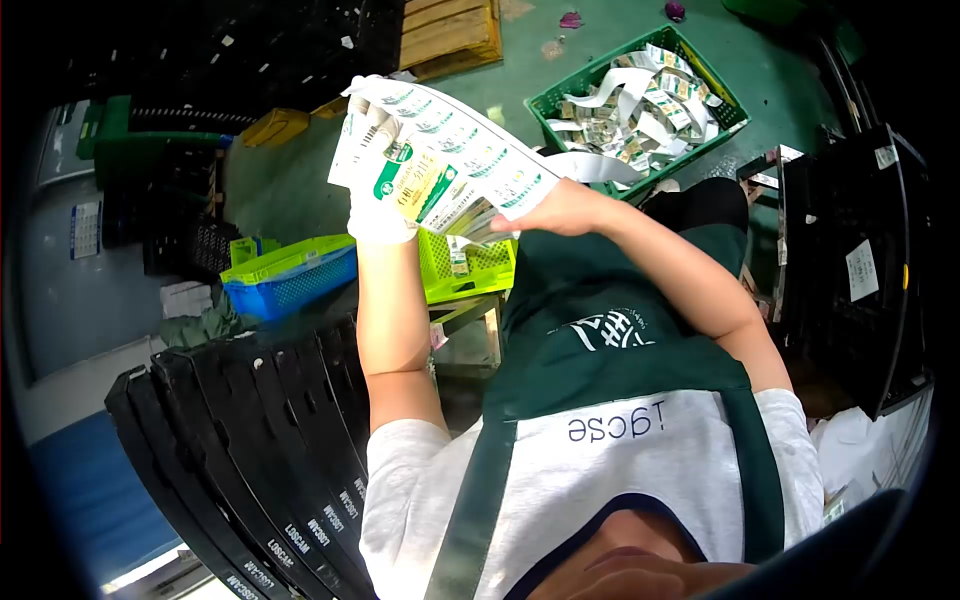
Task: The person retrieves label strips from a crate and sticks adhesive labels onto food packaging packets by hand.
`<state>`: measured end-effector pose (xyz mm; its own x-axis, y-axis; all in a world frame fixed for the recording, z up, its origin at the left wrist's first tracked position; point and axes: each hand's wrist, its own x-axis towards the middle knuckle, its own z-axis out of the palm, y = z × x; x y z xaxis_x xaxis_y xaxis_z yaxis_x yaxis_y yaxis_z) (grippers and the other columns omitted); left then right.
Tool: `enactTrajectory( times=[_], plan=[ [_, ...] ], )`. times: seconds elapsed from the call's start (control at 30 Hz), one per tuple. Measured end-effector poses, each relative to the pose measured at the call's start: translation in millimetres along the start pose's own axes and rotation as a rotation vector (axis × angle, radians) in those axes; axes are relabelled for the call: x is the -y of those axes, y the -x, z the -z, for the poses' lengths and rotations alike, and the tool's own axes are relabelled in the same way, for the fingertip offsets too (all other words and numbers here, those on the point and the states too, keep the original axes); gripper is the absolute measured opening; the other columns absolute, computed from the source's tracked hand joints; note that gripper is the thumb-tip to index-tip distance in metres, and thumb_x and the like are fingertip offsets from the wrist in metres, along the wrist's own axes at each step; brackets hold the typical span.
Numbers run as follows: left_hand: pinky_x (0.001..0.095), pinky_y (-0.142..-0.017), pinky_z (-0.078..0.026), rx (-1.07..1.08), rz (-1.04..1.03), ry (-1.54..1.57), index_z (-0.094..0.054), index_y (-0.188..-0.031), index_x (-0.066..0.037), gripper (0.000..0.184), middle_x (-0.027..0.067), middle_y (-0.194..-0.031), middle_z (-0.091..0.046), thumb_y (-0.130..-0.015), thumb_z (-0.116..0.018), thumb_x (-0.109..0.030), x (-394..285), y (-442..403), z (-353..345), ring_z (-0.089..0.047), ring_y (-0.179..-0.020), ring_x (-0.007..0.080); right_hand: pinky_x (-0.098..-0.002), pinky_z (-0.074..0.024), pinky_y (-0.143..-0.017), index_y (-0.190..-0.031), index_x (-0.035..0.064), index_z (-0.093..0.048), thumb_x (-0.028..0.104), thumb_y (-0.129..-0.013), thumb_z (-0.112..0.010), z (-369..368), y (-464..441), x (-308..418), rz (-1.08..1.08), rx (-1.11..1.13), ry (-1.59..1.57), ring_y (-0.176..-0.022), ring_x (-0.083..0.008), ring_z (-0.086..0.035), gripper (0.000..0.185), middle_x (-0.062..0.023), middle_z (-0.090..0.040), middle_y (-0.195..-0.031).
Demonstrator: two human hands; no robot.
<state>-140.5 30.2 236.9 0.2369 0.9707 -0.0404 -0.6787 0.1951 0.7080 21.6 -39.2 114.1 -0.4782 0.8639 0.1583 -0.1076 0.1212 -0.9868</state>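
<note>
Up at the centre left, a strip of white labels [475,150] with green and yellow print is stretched between my two hands. My left hand [378,212], in a white glove, is closed on the strip's left part; the paper partly hides its fingers. A green and yellow printed label or packet [420,182] lies against that hand. My right hand [562,208], bare, pinches the strip's lower right end, with its fingertips partly behind the paper. More strip [590,166] trails beside the right hand toward a green crate [738,112] heaped with label strips [640,105].
Below my hands is a yellow-green basket [470,282] holding a few labels. Blue and green baskets [290,280] sit at the left. Black folded crates [260,440] stand at lower left, a black crate [860,270] at right, and a wooden pallet [450,38] at the top.
</note>
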Motion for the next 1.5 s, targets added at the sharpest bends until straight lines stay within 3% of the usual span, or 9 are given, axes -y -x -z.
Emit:
enactTrajectory(
  times=[0.33,0.53,0.57,0.7,0.83,1.03,1.23,1.33,1.5],
  plan=[
    [0.0189,-0.070,-0.042,-0.106,-0.125,-0.333,-0.053,-0.096,-0.010,0.018,-0.0031,-0.077,-0.053,-0.098,-0.043,-0.025,-21,16,-16,-0.052,-0.071,0.0061,-0.0251,-0.0459,-0.074,-0.097,-0.0026,-0.064,0.018,-0.090,-0.058,-12,6,17,-0.080,0.021,-0.195,-0.080,-0.0065,-0.056,0.022,-0.0028,-0.065,-0.086],
    [0.0307,-0.071,-0.045,0.492,0.191,0.426,-0.056,-0.096,-0.007,0.018,0.0062,-0.094,-0.061,-0.092,-0.050,-0.024,19,-27,49,-0.055,-0.078,0.0161,-0.0216,-0.0421,-0.066,-0.092,-0.0027,-0.062,0.015,-0.090,-0.059,1,0,54,-0.039,0.060,-0.239,-0.073,-0.0031,-0.050,0.018,0.0026,-0.059,-0.078],
    [0.0323,-0.073,-0.045,0.315,0.327,0.622,-0.054,-0.099,-0.006,0.018,0.0049,-0.097,-0.059,-0.092,-0.048,-0.023,35,-25,51,-0.055,-0.083,0.0164,-0.0215,-0.0422,-0.066,-0.092,-0.0025,-0.062,0.016,-0.090,-0.059,5,-3,61,-0.043,0.040,-0.158,-0.073,-0.0029,-0.050,0.019,0.0026,-0.060,-0.079],
    [0.0293,-0.075,-0.048,0.101,0.156,-0.041,-0.053,-0.113,-0.011,0.029,0.0046,-0.100,-0.057,-0.096,-0.048,-0.034,61,7,15,-0.057,-0.086,0.0159,-0.0218,-0.0434,-0.062,-0.093,-0.0009,-0.064,0.025,-0.088,-0.063,13,-5,61,-0.092,-0.078,-0.229,-0.069,-0.0039,-0.051,0.027,0.0030,-0.061,-0.076],
    [0.0225,-0.050,-0.027,-0.172,0.116,0.069,-0.041,-0.081,-0.011,0.018,-0.0054,-0.060,-0.028,-0.096,-0.041,-0.021,54,19,-40,-0.026,-0.048,0.0072,-0.0226,-0.0453,-0.067,-0.094,-0.0002,-0.067,0.024,-0.088,-0.063,28,9,67,-0.252,-0.066,-0.305,-0.074,-0.0046,-0.057,0.026,-0.0009,-0.065,-0.082],
    [0.0232,-0.061,-0.035,0.449,0.272,0.853,-0.044,-0.083,-0.009,0.011,-0.0009,-0.069,-0.045,-0.091,-0.047,-0.016,38,-16,-6,-0.044,-0.059,0.0083,-0.0194,-0.0426,-0.065,-0.099,-0.0022,-0.065,0.018,-0.088,-0.062,27,17,61,-0.051,-0.009,-0.198,-0.074,-0.0026,-0.053,0.023,0.0007,-0.064,-0.084],
    [0.0227,-0.057,-0.036,0.197,0.126,0.306,-0.051,-0.093,-0.007,0.012,-0.0008,-0.075,-0.048,-0.094,-0.047,-0.018,59,12,-7,-0.043,-0.061,0.0098,-0.0217,-0.0416,-0.059,-0.097,-0.0003,-0.063,0.022,-0.088,-0.062,22,12,68,-0.115,-0.218,-0.144,-0.065,-0.0044,-0.050,0.024,-0.0013,-0.063,-0.079],
    [0.0231,-0.055,-0.032,0.370,0.265,0.716,-0.045,-0.084,-0.009,0.011,-0.0029,-0.070,-0.043,-0.094,-0.046,-0.015,52,7,2,-0.040,-0.055,0.0069,-0.0202,-0.0377,-0.053,-0.108,0.0025,-0.058,0.021,-0.090,-0.058,25,22,87,-0.123,-0.362,-0.185,-0.058,-0.0036,-0.043,0.026,0.0001,-0.061,-0.084],
    [0.0246,-0.060,-0.034,0.277,0.277,0.710,-0.045,-0.082,-0.013,0.019,-0.0046,-0.066,-0.044,-0.097,-0.034,-0.018,63,4,19,-0.041,-0.054,0.0056,-0.0260,-0.0462,-0.081,-0.121,0.0029,-0.051,0.001,-0.081,-0.061,17,27,103,0.114,-0.269,-0.247,-0.097,-0.0126,-0.053,0.042,-0.0059,-0.054,-0.116]
  ],
)
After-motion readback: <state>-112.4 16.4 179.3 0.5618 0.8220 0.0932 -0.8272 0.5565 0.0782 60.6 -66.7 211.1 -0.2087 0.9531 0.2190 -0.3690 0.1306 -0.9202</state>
